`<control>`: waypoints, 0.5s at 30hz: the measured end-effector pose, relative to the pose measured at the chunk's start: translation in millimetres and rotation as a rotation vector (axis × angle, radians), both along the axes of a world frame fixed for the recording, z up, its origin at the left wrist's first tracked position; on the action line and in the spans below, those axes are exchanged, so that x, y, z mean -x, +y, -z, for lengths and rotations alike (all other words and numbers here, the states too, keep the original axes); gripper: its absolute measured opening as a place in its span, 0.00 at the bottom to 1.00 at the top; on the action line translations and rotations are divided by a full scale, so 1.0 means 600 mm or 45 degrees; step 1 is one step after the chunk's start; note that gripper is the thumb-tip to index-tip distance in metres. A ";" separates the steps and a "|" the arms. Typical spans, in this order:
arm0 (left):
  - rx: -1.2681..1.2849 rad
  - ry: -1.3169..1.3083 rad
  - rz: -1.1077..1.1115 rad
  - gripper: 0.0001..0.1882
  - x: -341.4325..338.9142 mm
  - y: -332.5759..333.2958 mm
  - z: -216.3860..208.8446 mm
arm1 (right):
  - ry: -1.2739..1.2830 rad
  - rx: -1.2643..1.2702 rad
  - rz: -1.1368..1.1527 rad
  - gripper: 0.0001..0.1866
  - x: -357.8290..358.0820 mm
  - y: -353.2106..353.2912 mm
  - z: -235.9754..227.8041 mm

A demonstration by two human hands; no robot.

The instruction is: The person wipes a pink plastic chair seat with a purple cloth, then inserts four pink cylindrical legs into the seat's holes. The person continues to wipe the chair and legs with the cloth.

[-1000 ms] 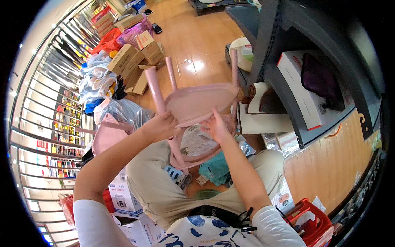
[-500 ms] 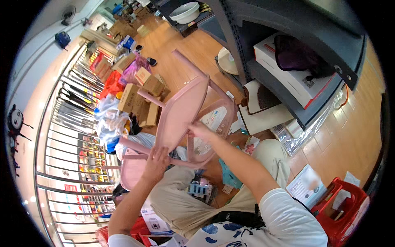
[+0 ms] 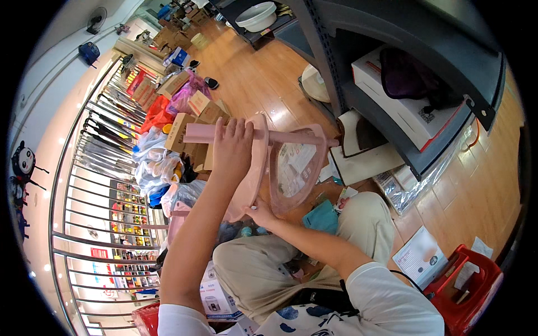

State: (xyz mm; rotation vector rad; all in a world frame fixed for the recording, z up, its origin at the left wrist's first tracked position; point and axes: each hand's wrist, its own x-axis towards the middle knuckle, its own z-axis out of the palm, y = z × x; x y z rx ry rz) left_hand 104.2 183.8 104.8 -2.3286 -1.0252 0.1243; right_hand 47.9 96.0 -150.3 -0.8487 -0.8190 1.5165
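Observation:
I hold a pink plastic shelf rack (image 3: pixel 255 168) above my crossed legs, its flat tiers joined by round posts. The fingers of my left hand (image 3: pixel 232 148) wrap over a thick pink post (image 3: pixel 199 133) that sticks out to the left of the middle tier. Lower down, my right hand (image 3: pixel 260 215) is closed at the bottom edge of that tier; a small pale bit shows by its fingertips, too small to name. The open-framed end tier (image 3: pixel 322 168) points right. Behind my left forearm, another pink part (image 3: pixel 176 224) is partly hidden.
A dark grey shelf unit (image 3: pixel 322 61) holding a white box (image 3: pixel 386 101) stands at the right. Cartons (image 3: pixel 206 109) and plastic bags (image 3: pixel 151 162) line the railing (image 3: pixel 70 173) on the left. A red stool (image 3: pixel 465 280) lies near my right elbow. A teal packet (image 3: pixel 321 217) is between my knees.
The rack has turned, so the middle tier now shows nearly edge-on. My left hand has moved up and away onto a post; my right hand has slid down to the tier's lower edge.

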 end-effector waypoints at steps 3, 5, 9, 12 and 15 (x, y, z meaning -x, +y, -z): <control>0.112 0.112 -0.252 0.14 0.000 0.043 0.033 | -0.082 0.027 0.003 0.29 0.016 -0.014 0.010; 0.244 0.194 -0.272 0.09 -0.013 0.060 0.035 | -0.115 -0.072 0.142 0.32 0.038 -0.018 0.049; 0.471 0.291 -0.234 0.07 0.058 0.069 0.050 | -0.582 -0.027 -0.239 0.27 -0.007 -0.017 -0.009; 0.457 0.206 -0.176 0.06 0.083 0.060 0.055 | -0.976 -0.229 -0.468 0.27 -0.023 0.022 0.008; 0.465 0.163 -0.232 0.06 0.126 0.043 0.052 | -1.137 -0.311 -1.118 0.25 -0.104 0.056 -0.066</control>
